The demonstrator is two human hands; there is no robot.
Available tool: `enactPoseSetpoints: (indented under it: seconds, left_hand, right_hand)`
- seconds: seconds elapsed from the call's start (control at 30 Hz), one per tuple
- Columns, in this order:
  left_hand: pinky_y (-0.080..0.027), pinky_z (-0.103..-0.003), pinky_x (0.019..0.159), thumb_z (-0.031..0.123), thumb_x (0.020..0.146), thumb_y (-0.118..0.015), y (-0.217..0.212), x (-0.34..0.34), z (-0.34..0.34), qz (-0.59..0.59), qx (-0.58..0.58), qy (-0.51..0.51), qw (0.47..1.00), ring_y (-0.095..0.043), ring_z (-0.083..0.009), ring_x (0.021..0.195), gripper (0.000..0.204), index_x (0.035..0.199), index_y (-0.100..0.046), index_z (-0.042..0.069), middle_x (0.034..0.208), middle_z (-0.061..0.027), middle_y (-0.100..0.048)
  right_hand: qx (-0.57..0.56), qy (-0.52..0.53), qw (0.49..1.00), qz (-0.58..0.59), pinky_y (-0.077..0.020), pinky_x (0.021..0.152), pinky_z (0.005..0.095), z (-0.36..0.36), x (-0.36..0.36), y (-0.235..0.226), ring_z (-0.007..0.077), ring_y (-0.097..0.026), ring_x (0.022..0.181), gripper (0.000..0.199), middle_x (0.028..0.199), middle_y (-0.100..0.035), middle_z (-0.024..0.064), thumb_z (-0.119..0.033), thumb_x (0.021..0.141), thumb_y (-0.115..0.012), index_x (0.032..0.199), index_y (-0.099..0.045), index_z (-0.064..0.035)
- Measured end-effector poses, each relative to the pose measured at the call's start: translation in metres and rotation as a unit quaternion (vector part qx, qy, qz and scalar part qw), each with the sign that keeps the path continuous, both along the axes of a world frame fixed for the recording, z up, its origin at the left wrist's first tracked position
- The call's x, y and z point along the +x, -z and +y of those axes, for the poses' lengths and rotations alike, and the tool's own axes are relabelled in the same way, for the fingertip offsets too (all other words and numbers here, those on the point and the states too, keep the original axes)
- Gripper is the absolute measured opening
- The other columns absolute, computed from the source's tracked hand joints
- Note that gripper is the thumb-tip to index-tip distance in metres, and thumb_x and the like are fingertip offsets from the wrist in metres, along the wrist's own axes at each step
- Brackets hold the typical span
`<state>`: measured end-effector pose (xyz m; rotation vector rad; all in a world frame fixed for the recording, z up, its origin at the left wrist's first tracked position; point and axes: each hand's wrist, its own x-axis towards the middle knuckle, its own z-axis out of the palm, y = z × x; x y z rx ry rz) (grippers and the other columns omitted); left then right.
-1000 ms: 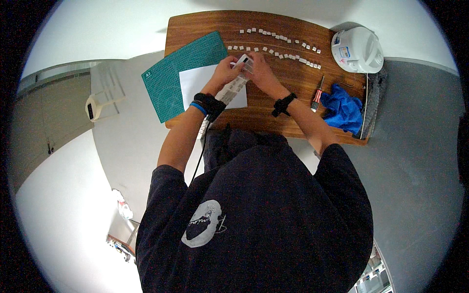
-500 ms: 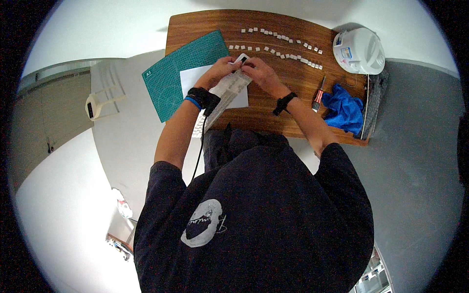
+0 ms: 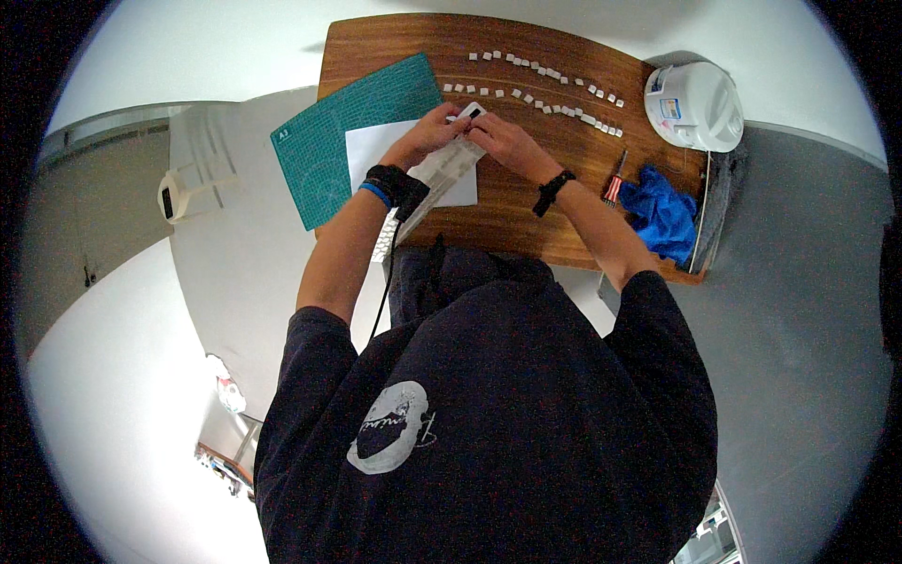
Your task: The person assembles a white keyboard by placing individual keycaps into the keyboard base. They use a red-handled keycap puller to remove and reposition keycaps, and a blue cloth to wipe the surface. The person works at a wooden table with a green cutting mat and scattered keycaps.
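Observation:
A white keyboard slants from near my waist toward the middle of the desk, and part of it has its keycaps off. My left hand is closed on the far left part of the keyboard, near a small dark rectangle at its end. On the other side, my right hand has its fingers bent and pressed together over the same end; what they pinch is hidden. Loose white keycaps lie beyond the hands in two curving rows, a farther row and a nearer row.
Under the keyboard are a white sheet and a green cutting mat on the wooden desk. At the right lie a red-handled screwdriver and a blue cloth. A white lidded bucket stands at the far right corner.
The view has shifted slightly. Both hands stay at the keyboard's far end, with only small finger movements, and the rows of keycaps look the same.

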<state>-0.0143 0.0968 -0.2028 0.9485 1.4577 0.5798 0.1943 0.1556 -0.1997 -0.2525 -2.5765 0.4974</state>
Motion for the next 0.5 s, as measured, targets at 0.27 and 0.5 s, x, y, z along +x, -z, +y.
enactPoseSetpoints:
  seconds: [0.27, 0.5]
  left_hand:
    - [-0.053, -0.039, 0.087, 0.02, 0.087, -0.073, -0.023, -0.003, -0.01, 0.133, 0.117, 0.07, 0.982, -0.066, -0.0269, 0.104, 0.043, 0.123, -0.053, 0.006, 0.115, -0.0153, -0.066]
    - [-0.05, -0.045, 0.092, 0.008, 0.087, -0.064, -0.1, 0.009, -0.009, 0.136, 0.208, 0.08, 0.965, -0.061, -0.0427, 0.11, 0.039, 0.123, -0.049, 0.003, 0.116, -0.0237, -0.064]
  right_hand:
    - [-0.144, 0.323, 0.904, -0.242, -0.0481, 0.094, 0.0497, 0.009, 0.054, 0.002, 0.0378, -0.058, 0.107, 0.036, 0.122, -0.061, 0.019, -0.029, 0.094, -0.062, 0.119, -0.059, -0.0032]
    - [-0.155, 0.686, 0.645, -0.298, -0.0421, 0.098, 0.0542, 0.001, 0.221, 0.1, 0.0493, -0.046, 0.116, 0.048, 0.126, -0.046, 0.0285, -0.033, 0.096, -0.059, 0.126, -0.043, 0.0012]
